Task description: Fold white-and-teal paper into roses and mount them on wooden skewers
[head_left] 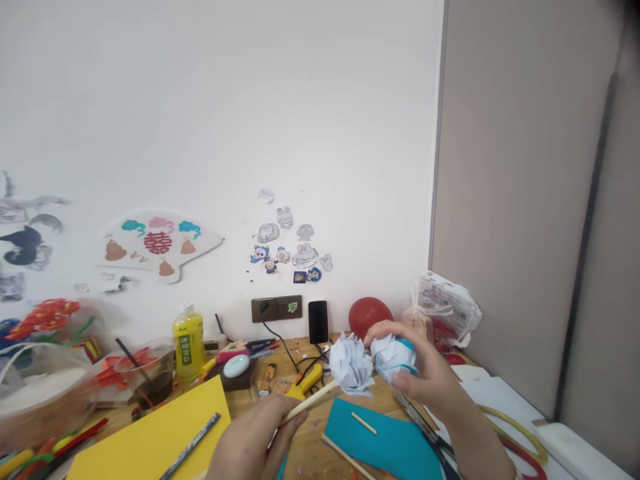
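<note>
Finishes: mostly matt paper, some gloss.
White bloom and blue-edged bloom: paper, matt, crumpled rough. Stick: smooth pale wood. Yellow sheet, blue sheet: paper or card, smooth, matt. Bench: wood. Bottle: plastic, glossy. Balloon: smooth, slight sheen. Phone: glossy face. Wall: smooth, matt.

White ruffled paper ball on a tilted stick, blue-edged crumpled paper ball just beside it
</note>
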The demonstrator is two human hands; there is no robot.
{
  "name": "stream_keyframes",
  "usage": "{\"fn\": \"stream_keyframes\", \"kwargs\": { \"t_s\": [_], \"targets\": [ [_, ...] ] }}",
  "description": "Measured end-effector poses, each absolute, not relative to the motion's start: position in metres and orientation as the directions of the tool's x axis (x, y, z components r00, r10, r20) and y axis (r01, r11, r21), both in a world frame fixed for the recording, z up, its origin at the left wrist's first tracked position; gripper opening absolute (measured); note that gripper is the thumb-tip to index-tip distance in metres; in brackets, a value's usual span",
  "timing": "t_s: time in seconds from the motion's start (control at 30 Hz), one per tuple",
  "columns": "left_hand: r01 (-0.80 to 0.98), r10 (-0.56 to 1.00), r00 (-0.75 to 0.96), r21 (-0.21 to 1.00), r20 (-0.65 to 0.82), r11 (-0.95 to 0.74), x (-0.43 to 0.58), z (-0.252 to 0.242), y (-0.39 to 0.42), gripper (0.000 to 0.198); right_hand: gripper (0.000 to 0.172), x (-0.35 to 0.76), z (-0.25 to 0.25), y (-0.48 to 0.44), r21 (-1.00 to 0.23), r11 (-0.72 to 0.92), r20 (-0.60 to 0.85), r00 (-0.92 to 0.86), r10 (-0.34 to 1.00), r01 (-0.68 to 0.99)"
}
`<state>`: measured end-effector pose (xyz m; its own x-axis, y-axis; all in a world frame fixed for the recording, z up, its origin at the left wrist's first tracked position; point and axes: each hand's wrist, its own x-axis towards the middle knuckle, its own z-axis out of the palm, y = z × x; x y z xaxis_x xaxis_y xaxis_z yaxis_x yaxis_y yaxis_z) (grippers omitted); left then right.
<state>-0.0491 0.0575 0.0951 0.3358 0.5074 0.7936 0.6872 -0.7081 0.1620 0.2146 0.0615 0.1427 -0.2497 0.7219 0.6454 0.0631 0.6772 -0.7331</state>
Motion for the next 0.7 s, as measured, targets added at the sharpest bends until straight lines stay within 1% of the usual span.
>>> {"fn": "stream_keyframes", "kwargs": {
  "t_s": [0.07, 0.17, 0.33, 0.5, 0.63, 0.7],
  "targets": [
    [0.692, 0.497, 0.34, 0.145, 0.799, -0.707, -0.051, 0.097, 0.056, 0.019, 0.036, 0.214, 0.144, 0.06, -0.675, 0.727, 0.691, -0.237, 0.683, 0.124],
    [0.713, 0.488, 0.318, 0.134, 0.813, -0.688, -0.053, 0.101, 0.053, 0.022, 0.033, 0.209, 0.144, 0.059, -0.618, 0.764, 0.74, -0.19, 0.645, 0.185],
    [0.736, 0.447, 0.318, 0.08, 0.836, -0.673, -0.054, 0.106, 0.05, 0.026, 0.032, 0.2, 0.144, 0.054, -0.623, 0.757, 0.753, -0.112, 0.648, 0.198],
    [0.766, 0.44, 0.324, 0.042, 0.837, -0.642, -0.056, 0.108, 0.049, 0.028, 0.044, 0.203, 0.142, 0.054, -0.616, 0.773, 0.752, -0.179, 0.635, 0.153],
    [0.767, 0.451, 0.326, 0.047, 0.83, -0.64, -0.06, 0.109, 0.049, 0.027, 0.039, 0.206, 0.142, 0.055, -0.614, 0.768, 0.742, -0.199, 0.641, 0.183],
    [0.764, 0.452, 0.337, 0.041, 0.826, -0.644, -0.061, 0.109, 0.049, 0.025, 0.041, 0.207, 0.142, 0.055, -0.614, 0.761, 0.739, -0.188, 0.647, 0.21]
  ]
}}
